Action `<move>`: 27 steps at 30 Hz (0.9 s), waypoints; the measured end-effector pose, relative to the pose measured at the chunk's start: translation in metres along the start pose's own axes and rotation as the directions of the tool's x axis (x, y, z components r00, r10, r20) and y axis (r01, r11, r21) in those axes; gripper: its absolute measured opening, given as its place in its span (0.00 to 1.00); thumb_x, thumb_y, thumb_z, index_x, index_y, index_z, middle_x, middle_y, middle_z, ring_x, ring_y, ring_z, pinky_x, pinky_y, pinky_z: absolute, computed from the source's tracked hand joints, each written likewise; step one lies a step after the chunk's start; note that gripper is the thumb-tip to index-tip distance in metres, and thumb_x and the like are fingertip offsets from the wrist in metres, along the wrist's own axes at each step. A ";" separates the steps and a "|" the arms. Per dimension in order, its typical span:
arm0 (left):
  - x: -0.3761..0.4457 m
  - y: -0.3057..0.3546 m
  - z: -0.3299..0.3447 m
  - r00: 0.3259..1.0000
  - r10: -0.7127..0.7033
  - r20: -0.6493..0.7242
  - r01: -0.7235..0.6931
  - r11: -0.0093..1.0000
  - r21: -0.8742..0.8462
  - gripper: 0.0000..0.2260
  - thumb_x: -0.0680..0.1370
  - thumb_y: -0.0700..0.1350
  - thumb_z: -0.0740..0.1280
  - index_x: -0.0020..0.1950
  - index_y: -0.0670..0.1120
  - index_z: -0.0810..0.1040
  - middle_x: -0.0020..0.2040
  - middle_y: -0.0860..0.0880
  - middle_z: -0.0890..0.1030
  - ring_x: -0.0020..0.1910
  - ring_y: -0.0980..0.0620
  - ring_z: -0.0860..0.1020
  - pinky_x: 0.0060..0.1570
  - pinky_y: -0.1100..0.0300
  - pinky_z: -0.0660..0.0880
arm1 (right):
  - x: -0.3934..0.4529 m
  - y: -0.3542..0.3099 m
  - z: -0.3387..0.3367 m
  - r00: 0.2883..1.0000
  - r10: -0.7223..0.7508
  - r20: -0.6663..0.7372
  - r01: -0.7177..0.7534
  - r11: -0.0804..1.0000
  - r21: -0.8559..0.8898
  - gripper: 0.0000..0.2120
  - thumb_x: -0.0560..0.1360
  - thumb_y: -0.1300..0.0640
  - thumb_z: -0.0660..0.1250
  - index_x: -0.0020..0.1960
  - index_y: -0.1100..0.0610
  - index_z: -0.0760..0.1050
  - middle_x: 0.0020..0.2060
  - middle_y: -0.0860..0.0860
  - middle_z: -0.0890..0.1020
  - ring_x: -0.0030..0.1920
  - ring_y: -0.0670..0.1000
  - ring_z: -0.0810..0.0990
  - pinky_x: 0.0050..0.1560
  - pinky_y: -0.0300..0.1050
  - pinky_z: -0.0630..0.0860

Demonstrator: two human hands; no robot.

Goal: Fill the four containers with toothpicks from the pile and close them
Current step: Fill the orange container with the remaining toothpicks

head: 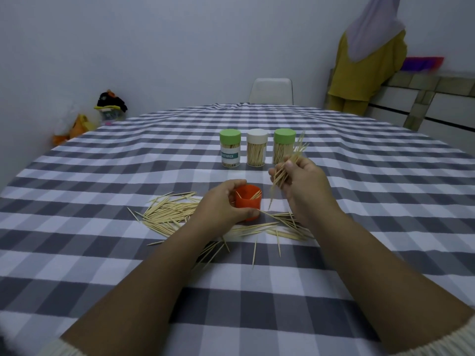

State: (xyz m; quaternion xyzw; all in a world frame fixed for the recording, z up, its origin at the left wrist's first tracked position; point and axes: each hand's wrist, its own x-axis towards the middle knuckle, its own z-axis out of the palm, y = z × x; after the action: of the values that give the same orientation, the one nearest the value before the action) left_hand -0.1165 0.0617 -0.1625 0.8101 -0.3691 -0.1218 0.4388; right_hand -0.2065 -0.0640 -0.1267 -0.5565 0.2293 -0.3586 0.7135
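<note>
The left hand (221, 205) has its grip clamped around the orange cup (248, 201), with the thumb at the near side of the cup and the fingers on its far rim. The cup stands upright on the bench (102, 253) and is open; a few toothpicks lean inside it.

The right hand (302, 187) is raised just to the right of the cup and a little beyond it. Its grip is closed on a bundle (286, 167) of toothpicks, which stands tilted: the upper tips point up and to the right, the lower tips hang down toward the cup's right side. The bundle does not touch the cup.

The pile (169, 213) lies flat on the bench, spread to the left of the left grip, under both wrists and to the right below the right grip. Some single toothpicks lie apart, nearer to the person.

Beyond both grips three closed jars stand in a row, close together: a labelled jar (230, 151) with green lid on the left, a white-lid jar (257, 150) in the middle, and a green-lid jar (282, 146) on the right, partly behind the bundle. All three show toothpicks inside.

The bench wears a grey and white checked cloth. A chair (271, 90) stands at its far side.
</note>
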 end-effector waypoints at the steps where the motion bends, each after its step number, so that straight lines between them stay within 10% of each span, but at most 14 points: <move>1: 0.000 0.000 0.001 1.000 0.001 0.001 -0.001 1.000 0.003 0.35 0.69 0.48 0.76 0.73 0.53 0.65 0.70 0.51 0.70 0.64 0.52 0.71 0.56 0.61 0.72 | 0.000 -0.002 0.003 1.000 -0.013 -0.020 0.014 0.998 0.061 0.08 0.82 0.62 0.54 0.51 0.57 0.72 0.40 0.51 0.79 0.44 0.49 0.81 0.55 0.49 0.77; 27: -0.001 0.001 0.004 1.000 0.019 -0.004 -0.019 1.000 0.006 0.34 0.68 0.49 0.77 0.72 0.53 0.66 0.66 0.52 0.74 0.59 0.57 0.72 0.56 0.62 0.72 | -0.010 0.014 0.010 0.986 -0.003 0.168 0.023 0.992 -0.122 0.11 0.82 0.60 0.54 0.50 0.50 0.73 0.48 0.52 0.81 0.55 0.51 0.79 0.58 0.49 0.76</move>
State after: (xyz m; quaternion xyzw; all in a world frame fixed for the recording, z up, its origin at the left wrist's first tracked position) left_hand -0.1198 0.0591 -0.1644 0.8082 -0.3762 -0.1149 0.4383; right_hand -0.2020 -0.0484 -0.1379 -0.6293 0.1866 -0.3003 0.6921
